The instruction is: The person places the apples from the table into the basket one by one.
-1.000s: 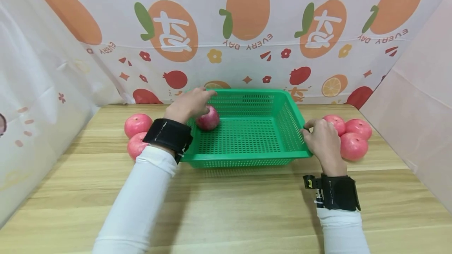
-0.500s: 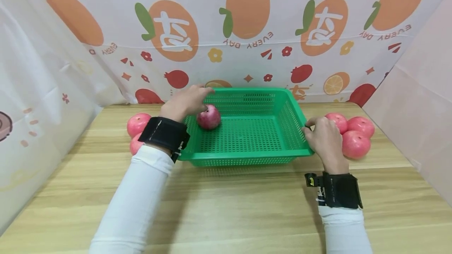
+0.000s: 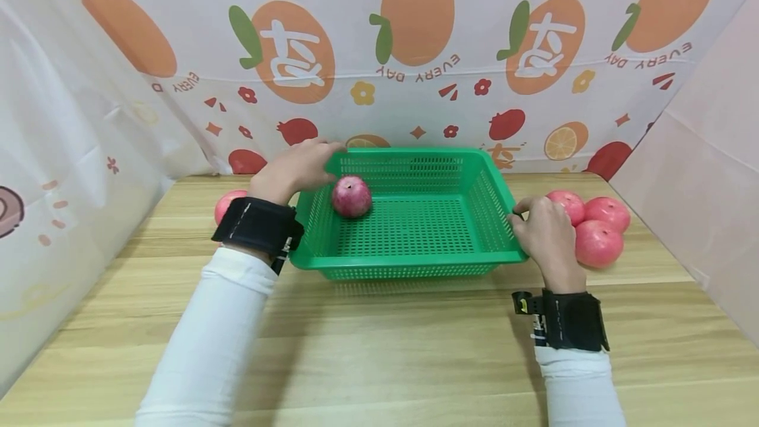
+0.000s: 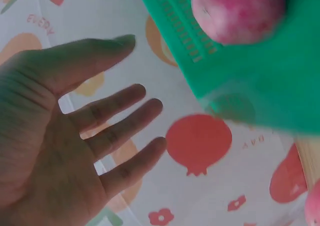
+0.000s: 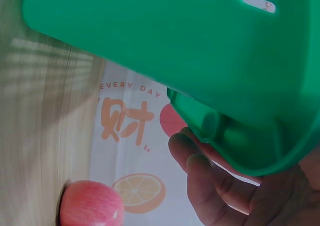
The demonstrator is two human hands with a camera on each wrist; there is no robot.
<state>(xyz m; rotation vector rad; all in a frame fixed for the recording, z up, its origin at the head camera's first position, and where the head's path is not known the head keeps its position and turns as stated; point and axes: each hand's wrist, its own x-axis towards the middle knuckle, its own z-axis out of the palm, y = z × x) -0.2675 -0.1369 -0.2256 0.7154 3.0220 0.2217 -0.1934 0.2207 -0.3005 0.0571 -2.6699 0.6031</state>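
A green plastic basket (image 3: 409, 261) with slotted walls stands on the table. Inside it, near the left end, lies one dark pink apple (image 3: 352, 196). My left hand (image 3: 296, 167) hovers over the basket's left rim, apart from that apple. In the left wrist view its fingers (image 4: 125, 100) are spread and hold nothing. My right hand (image 3: 544, 236) grips the basket's right rim, and the right wrist view has its fingers (image 5: 200, 186) curled beneath the rim.
Several pink apples (image 3: 599, 244) sit in a group right of my right hand. Another pink apple (image 3: 230, 204) shows at the left, partly behind my left wristband. A fruit-print cloth (image 3: 415, 111) hangs behind the wooden table (image 3: 379, 354).
My left hand has drawn away leftward from the apple in the basket, and its wrist covers more of the apples at left. My right hand keeps its hold on the rim.
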